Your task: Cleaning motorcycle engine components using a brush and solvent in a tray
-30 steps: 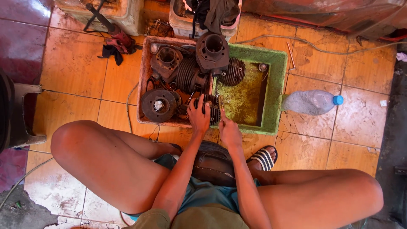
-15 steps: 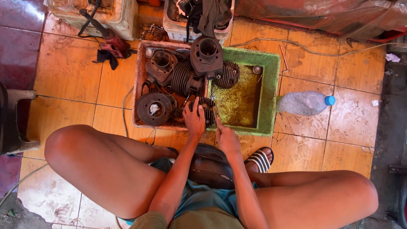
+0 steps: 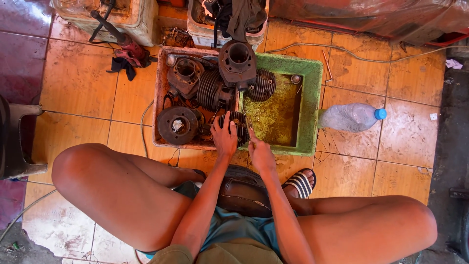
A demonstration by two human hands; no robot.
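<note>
Head view looks straight down on a seated person's bare knees and two forearms reaching out over a tiled floor [image 3: 83, 83]. Left hand [image 3: 223, 137] lies palm-down with its grip spread and curled over a small dark finned engine part [image 3: 239, 124], fingers pressed on its ribs. Right hand [image 3: 260, 149], just beside the left, has its grip closed around a thin tool [image 3: 249, 123] whose tip points up toward the same finned part; what sort of tool it is cannot be told.

That finned part sits at the near edge of a reddish tray [image 3: 159, 98], right where it meets a green tray [image 3: 312, 107] holding murky yellowish liquid. Beyond the left hand's grip lie a round rusty disc [image 3: 177, 125], a finned cylinder [image 3: 211, 90] and a dark cylinder block [image 3: 237, 57]. Well out from the right hand's grip, a clear plastic bottle [image 3: 349, 117] with a blue cap lies on its side. A striped sandal [image 3: 299, 183] shows just behind the right wrist.
</note>
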